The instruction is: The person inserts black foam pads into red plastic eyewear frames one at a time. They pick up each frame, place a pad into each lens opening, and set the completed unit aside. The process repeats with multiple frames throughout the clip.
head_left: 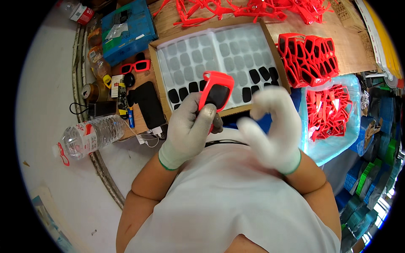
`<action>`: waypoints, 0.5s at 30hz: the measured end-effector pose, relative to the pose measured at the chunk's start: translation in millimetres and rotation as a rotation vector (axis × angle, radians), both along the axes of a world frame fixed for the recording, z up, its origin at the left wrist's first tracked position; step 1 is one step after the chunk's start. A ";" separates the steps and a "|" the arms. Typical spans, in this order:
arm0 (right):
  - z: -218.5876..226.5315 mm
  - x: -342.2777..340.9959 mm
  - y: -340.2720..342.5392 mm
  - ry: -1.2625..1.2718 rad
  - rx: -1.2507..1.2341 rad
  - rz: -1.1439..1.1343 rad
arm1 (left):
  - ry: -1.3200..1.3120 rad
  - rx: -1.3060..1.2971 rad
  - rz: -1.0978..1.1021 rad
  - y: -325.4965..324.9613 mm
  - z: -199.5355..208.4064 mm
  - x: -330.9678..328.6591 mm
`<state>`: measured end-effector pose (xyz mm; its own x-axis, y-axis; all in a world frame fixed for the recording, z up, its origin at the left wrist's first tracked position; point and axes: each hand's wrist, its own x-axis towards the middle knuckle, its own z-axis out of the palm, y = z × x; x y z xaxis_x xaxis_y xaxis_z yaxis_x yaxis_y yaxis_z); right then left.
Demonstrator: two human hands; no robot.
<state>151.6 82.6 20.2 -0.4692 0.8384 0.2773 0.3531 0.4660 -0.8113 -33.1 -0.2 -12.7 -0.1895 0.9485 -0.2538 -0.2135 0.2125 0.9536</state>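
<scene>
Head cam — L hand (185,126) grips red sunglasses (217,92), tilted, partly covered, long axis unclear. R hand (276,128) — blurred, thumb & fingers spread, nothing visible btwn — is apart, to their right.

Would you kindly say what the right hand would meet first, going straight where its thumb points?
Probably the red-framed glasses held in the left hand, though the right hand is blurred and depth is unclear.

This is looking like a workshop. Frames (308,61) are crowding the bench (348,52), and lenses (255,76) are lying in a box (274,48).
</scene>
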 end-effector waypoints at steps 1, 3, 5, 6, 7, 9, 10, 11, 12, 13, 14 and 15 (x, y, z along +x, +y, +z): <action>-10.0 -6.7 1.9 0.048 -0.182 -0.010 | -0.040 -0.020 -0.017 -0.3 0.9 1.6; -19.8 -16.8 5.0 0.279 -0.568 -0.008 | -0.030 -0.008 -0.083 2.0 3.9 3.2; -15.7 -18.5 10.5 0.385 -0.865 0.088 | 0.054 -0.023 -0.137 2.9 8.7 4.7; -14.6 -19.4 13.1 0.438 -1.013 0.143 | 0.049 -0.030 -0.152 3.3 9.8 4.9; -19.4 -16.4 15.5 0.459 -1.040 0.184 | 0.032 -0.035 -0.188 3.2 9.5 3.9; -31.1 -9.9 18.2 0.505 -1.099 0.264 | -0.003 -0.052 -0.264 2.6 8.7 -1.5; -32.1 -10.4 17.1 0.554 -1.139 0.219 | -0.034 -0.036 -0.272 3.2 8.2 -2.0; -33.8 -9.2 17.4 0.560 -1.159 0.231 | -0.065 -0.024 -0.281 2.7 6.7 -1.5; -35.9 -6.7 19.0 0.567 -1.179 0.243 | -0.096 -0.012 -0.290 2.0 5.8 -1.0; -37.2 -5.3 19.5 0.573 -1.198 0.255 | -0.105 -0.007 -0.297 1.1 6.1 -0.8; -34.7 -6.5 18.9 0.568 -1.206 0.227 | -0.113 0.001 -0.302 1.7 7.5 -0.3; -33.9 -6.0 19.4 0.574 -1.227 0.234 | -0.122 0.010 -0.307 2.2 8.3 0.4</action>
